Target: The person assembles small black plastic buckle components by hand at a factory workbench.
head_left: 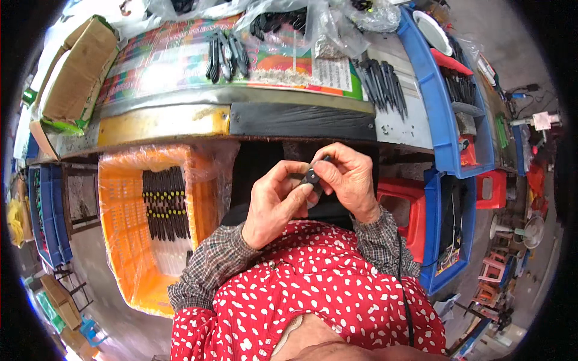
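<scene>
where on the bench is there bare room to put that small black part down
Both hands, left hand and right hand, hold the small black part. Bare spots: the black strip along the bench's front edge, and the yellow strip left of it. Crowded: the colourful mat with black tools, the plastic bags, and the grey patch with the tool pile.
</scene>
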Available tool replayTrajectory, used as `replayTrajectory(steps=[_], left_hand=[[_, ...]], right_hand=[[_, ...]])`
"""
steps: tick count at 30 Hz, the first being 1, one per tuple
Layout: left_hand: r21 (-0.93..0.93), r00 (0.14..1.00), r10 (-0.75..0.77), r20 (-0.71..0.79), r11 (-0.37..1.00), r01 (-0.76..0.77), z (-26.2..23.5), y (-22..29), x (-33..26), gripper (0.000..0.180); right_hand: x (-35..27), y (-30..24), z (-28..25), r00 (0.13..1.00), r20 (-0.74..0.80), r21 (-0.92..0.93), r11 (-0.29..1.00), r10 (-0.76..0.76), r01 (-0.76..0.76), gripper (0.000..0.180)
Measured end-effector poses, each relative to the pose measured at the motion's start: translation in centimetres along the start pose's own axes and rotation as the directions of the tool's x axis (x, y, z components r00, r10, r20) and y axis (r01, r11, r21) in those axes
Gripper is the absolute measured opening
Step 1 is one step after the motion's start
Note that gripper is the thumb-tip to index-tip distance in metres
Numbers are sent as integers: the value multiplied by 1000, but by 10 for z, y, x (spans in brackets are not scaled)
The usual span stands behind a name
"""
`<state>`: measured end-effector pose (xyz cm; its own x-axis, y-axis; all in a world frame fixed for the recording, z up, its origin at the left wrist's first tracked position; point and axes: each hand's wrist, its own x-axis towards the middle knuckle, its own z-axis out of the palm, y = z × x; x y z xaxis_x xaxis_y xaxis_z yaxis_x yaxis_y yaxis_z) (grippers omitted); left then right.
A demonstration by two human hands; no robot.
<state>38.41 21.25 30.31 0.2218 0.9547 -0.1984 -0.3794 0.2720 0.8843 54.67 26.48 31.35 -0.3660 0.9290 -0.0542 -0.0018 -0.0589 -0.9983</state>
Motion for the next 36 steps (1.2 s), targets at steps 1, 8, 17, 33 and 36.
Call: replayTrajectory(steps=[1, 8, 17, 33, 36], left_hand=[[162, 996, 71, -53, 985, -61, 2, 1, 0, 28], [757, 793, 609, 30, 504, -415, 12, 5, 4, 34], [759, 759, 647, 80, 454, -467, 18, 13, 13, 29], [576, 855, 517, -45, 713, -400, -13, 27, 33, 25], [544, 876, 479, -62, 752, -373, -18, 31, 37, 25]], right_hand=[[0, -3, 2, 1000, -12, 17, 1000, 1, -1, 13], [2, -3, 4, 991, -113, 0, 997, -72, 72, 13], [11, -25, -11, 988, -91, -131, 985, -127, 114, 13], [170, -88, -117, 780, -187, -781, 572, -597, 251, 17], [203, -89, -130, 735, -117, -882, 410, -668, 232, 16]])
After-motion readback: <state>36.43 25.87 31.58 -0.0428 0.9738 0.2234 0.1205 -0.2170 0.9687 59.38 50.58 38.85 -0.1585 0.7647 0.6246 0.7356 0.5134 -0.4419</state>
